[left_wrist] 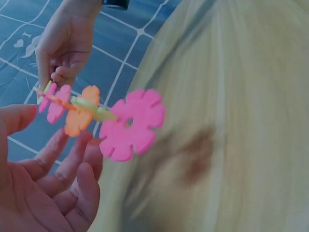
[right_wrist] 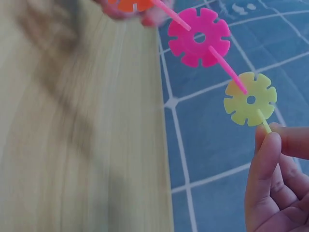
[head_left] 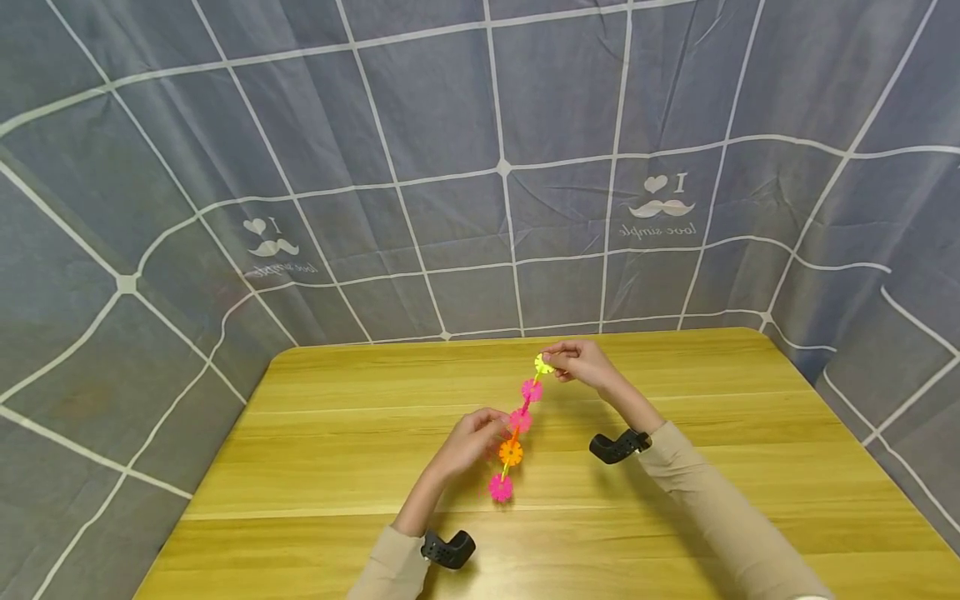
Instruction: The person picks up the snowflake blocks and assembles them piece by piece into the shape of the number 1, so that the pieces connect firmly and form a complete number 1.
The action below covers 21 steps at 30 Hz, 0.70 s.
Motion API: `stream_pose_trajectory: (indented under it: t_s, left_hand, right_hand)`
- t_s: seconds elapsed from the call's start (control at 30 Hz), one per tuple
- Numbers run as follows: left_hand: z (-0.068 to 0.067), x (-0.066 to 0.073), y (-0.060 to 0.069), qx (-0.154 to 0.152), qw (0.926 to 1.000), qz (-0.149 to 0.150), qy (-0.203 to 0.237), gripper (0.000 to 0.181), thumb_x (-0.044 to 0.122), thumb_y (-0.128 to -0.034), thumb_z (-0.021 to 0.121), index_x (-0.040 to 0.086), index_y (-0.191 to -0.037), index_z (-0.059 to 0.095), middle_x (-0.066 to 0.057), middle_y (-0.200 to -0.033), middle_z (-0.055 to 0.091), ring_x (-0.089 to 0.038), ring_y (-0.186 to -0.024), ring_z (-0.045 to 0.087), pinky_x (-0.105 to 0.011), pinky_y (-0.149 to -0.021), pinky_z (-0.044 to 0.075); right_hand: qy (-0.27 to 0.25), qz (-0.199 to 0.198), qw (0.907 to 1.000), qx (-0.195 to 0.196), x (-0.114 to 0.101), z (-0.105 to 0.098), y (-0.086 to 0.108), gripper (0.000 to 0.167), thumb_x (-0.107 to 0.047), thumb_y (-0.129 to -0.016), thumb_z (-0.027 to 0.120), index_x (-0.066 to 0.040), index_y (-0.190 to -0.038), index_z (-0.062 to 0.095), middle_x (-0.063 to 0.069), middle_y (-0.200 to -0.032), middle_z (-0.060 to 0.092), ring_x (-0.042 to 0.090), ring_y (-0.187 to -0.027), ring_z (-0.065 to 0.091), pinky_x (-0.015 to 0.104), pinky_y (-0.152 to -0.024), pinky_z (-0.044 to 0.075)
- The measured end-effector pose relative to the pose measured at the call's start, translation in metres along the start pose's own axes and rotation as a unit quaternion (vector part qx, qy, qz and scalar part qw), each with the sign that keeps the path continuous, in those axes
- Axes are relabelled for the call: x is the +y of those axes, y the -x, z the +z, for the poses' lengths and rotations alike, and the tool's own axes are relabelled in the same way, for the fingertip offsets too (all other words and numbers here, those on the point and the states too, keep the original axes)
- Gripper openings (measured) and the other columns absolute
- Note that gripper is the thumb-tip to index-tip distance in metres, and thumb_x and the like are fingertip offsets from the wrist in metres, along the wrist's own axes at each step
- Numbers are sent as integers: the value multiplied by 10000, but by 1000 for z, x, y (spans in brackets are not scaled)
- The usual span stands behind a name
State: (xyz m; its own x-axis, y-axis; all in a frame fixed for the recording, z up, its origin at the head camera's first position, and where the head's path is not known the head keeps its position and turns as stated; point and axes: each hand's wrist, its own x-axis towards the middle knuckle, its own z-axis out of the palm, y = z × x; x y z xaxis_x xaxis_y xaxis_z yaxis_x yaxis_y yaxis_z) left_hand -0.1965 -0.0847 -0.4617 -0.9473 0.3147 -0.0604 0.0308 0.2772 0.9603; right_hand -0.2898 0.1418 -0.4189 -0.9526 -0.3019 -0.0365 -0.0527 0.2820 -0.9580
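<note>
A chain of notched plastic snowflake discs, in pink, orange and yellow, slants above the wooden table in the head view. My right hand [head_left: 583, 363] pinches a yellow disc [right_wrist: 267, 123], seen edge-on in the right wrist view, at the chain's far end between thumb and fingertips. A flat yellow disc [right_wrist: 250, 99] and a pink disc [right_wrist: 198, 37] follow it. Beside the chain's middle is my left hand [head_left: 469, 445], thumb and fingers apart, near the orange disc [head_left: 511, 452]; whether the fingertips touch it I cannot tell. A pink disc [left_wrist: 133, 125] hangs at the near end.
The wooden table [head_left: 337, 467] spreads beneath both hands, its far edge meeting a grey curtain [head_left: 450, 217] with white grid lines. Each wrist wears a black band with a camera mount [head_left: 448, 550]. Shadows of the hands and chain fall on the tabletop.
</note>
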Motion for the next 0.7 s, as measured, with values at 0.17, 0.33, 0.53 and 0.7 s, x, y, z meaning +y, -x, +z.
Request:
stream_pose_trajectory:
  t_s: [0.17, 0.33, 0.53, 0.7]
  left_hand:
    - [3, -5, 3, -264, 9996, -23, 72, 341, 184, -953, 576, -57, -1195, 574, -200, -932, 670, -125, -679, 621, -331, -662, 568]
    - [10, -5, 2, -226, 9997, 41, 35, 320, 86, -913, 620, -70, -1190, 581, -204, -927, 686, -138, -730, 641, -344, -678, 581]
    - [20, -7, -2, 221, 9997, 20, 49, 263, 12, -912, 584, -92, -1152, 618, -211, -837, 683, -93, -623, 616, -294, -606, 570]
    - [29, -10, -8, 503, 9984, -153, 184, 245, -12, -900, 577, -109, -1119, 634, -228, -800, 696, -92, -569, 613, -275, -565, 562]
  right_hand:
    - [130, 65, 9999, -39, 5, -6, -12, 352, -163, -932, 619, 96, -1170, 607, -89, -734, 646, 52, -640, 573, 264, -698, 567]
    - [298, 202, 9992, -173, 14, -7, -25, 335, -158, -924, 627, 87, -1152, 625, -57, -739, 646, 89, -665, 597, 297, -726, 571]
    - [152, 330, 9991, -234, 29, -4, -41, 327, -157, -913, 642, 89, -1128, 636, -29, -728, 666, 52, -617, 590, 240, -660, 555]
    - [65, 528, 9985, -155, 36, 0, -50, 331, -157, -899, 670, 87, -1122, 644, -43, -661, 639, 50, -571, 575, 199, -605, 529]
